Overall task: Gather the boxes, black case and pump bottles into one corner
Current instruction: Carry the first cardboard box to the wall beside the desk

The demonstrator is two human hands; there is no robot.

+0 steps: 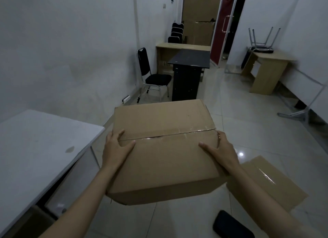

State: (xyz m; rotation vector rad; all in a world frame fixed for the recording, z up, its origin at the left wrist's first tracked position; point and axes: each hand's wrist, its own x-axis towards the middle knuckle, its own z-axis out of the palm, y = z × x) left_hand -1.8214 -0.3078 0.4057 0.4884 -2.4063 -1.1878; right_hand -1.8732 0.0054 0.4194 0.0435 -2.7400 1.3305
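A large taped cardboard box (165,149) is held up in front of me, off the floor. My left hand (117,147) grips its left edge, thumb on top and fingers wrapped down the side. My right hand (221,149) grips the right edge the same way. A second, flatter cardboard box (269,182) lies on the tiled floor at lower right, partly behind my right forearm. A black case (230,225) lies on the floor near the bottom edge. No pump bottles are in view.
A white table (35,149) stands close on my left. Ahead are a black chair (152,76), a black desk (190,63) and a wooden counter (177,46). A wooden desk (268,70) with an upturned chair stands at right. A power strip (126,98) lies by the left wall.
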